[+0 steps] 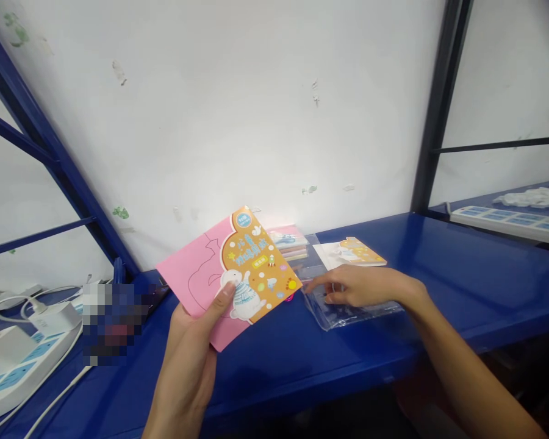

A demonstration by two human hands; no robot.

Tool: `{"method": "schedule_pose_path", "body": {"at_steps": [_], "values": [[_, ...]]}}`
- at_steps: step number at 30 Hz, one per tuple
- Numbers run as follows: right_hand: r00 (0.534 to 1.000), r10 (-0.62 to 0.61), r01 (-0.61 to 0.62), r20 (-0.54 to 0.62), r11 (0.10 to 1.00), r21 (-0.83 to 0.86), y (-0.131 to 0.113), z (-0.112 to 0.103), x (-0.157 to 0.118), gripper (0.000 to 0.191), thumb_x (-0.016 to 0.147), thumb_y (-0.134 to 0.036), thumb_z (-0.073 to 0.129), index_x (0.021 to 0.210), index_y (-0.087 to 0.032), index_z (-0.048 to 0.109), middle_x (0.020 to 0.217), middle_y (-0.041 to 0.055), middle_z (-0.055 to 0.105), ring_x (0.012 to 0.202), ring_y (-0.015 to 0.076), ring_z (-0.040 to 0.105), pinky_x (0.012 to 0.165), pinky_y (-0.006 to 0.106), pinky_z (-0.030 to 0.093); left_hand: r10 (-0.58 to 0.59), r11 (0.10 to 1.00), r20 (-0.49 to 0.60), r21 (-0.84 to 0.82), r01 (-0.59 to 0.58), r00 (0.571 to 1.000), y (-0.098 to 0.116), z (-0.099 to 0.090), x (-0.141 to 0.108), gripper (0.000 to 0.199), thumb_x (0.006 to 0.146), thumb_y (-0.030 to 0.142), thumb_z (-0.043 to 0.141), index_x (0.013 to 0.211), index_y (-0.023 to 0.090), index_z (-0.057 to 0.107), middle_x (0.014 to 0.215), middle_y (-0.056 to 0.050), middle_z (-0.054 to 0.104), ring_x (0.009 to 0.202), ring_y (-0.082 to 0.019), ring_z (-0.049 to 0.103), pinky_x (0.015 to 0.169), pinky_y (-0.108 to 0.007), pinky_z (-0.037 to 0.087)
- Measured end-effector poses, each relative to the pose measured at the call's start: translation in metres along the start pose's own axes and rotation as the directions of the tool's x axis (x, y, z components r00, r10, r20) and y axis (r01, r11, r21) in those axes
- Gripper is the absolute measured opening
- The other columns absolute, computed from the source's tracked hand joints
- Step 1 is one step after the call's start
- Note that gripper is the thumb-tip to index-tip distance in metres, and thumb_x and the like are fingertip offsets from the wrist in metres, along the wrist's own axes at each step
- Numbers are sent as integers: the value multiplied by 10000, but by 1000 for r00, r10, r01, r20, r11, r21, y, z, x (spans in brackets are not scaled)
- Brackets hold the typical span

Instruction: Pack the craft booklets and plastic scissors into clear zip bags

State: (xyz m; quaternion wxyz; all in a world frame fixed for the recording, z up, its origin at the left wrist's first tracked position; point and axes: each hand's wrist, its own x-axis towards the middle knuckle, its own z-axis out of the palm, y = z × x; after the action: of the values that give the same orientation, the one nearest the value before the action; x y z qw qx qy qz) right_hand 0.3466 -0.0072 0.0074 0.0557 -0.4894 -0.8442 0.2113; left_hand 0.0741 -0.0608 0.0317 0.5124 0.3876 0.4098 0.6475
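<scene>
Our left hand (194, 341) pinches a pink and orange booklet (231, 256) between thumb and fingers, tilted above the blue table (265, 366), left of our right hand (361, 286). That right hand is nearer the clear bag (341, 318), poised palm-down over it, fingers loosely spread; whether they touch it, we cannot tell.

Left hand (190, 350) gripped a pink-and-orange book (260, 268), held tilted above the blue table (448, 280), thumb pressed on the front near a white bear picture. Right hand (363, 285), fingers bent, was over a clear plastic bag (348, 317); contact was hard to judge. Behind it lay a smaller orange-and-white book (363, 251). Power strip (16, 375) with plugs sat far left; white wall (256, 110) behind, paint marked.
</scene>
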Motion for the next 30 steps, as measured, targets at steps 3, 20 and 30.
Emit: {"method": "schedule_pose_path", "body": {"at_steps": [3,20,30], "values": [[1000,21,-21,15,1000,7,1,3,4,537,900,-268,574,1433,-331,581,1002,45,751,844,232,695,759,314,486,-34,999,11,-4,34,999,-2,2,-1,656,789,180,811,1407,220,595,1298,-130,719,1118,-321,720,970,-438,600],[891,426,-454,-157,840,-296,-26,15,15,580,931,-647,508,909,-118,746,916,203,753,886,381,722,729,410,486,-55,998,20,18,55,998,-1,1,-1,709,761,188,841,1421,214,583,1266,-136,734,1074,-318,738,980,-458,593],[940,341,-338,3,935,-103,-19,11,13,264,879,-256,504,661,-195,639,659,65,733,575,200,650,550,293,397,-45,999,30,16,44,999,-3,0,-1,766,729,212,870,1433,218,569,1245,-129,746,1060,-315,744,972,-445,599]]}}
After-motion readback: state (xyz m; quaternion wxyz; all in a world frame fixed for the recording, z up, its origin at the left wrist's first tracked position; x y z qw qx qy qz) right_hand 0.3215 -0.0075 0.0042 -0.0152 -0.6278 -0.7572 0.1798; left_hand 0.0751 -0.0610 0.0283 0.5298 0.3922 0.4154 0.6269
